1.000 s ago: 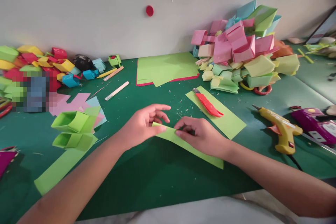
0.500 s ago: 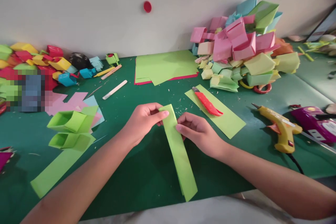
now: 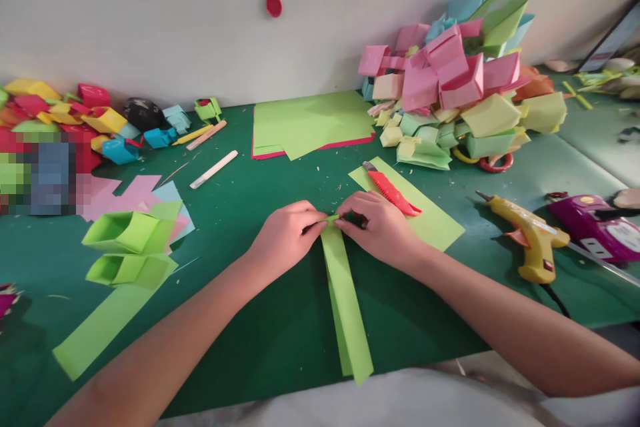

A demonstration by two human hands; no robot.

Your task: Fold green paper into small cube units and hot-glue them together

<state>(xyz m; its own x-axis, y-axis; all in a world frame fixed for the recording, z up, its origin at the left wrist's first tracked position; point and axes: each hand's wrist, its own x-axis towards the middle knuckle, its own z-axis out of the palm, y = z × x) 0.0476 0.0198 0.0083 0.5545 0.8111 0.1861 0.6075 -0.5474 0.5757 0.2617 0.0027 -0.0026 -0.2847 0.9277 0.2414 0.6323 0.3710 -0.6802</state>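
A folded light-green paper strip (image 3: 347,300) runs from between my hands down toward the table's near edge, its two layers slightly apart at the lower end. My left hand (image 3: 290,235) pinches the left corner of its top end. On the right corner of the same end, my right hand (image 3: 377,223) has thumb and fingers closed. A small piece of the top end is bent over between the fingertips. Just beyond my right hand, a red utility knife (image 3: 393,192) lies on a flat green paper piece (image 3: 435,217).
Green paper boxes (image 3: 123,232) stand at the left. Green sheets (image 3: 310,123) lie near the wall. Heaps of coloured paper boxes are at the back left and back right (image 3: 455,80). A yellow glue gun (image 3: 530,237) and a purple device (image 3: 600,227) are at the right.
My right hand has moved up from the strip's side to its top corner. The top end, flat before, is now bent over between both hands. The view has shifted slightly.
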